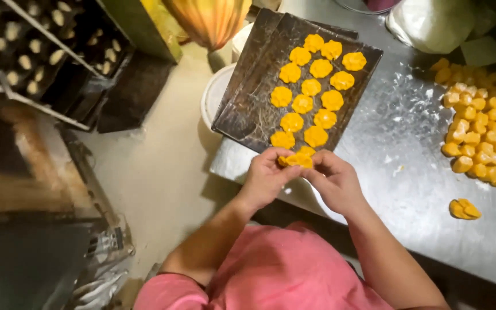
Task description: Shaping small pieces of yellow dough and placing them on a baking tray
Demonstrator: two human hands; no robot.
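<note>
My left hand (266,175) and my right hand (335,181) meet at the near edge of a steel table, both pinching one yellow dough piece (297,160) between their fingertips. Just beyond them lies a dark baking tray (248,103), tilted diagonally, carrying several flower-shaped yellow dough pieces (311,86) in rows. The tray's left half is bare.
A heap of small yellow dough balls (483,138) covers the table's right side, with one loose lump (464,209) nearer me. The floured steel table (397,143) has a white bag (431,23) at the back. A rack of trays (41,51) stands on the left, white buckets (216,95) below the tray.
</note>
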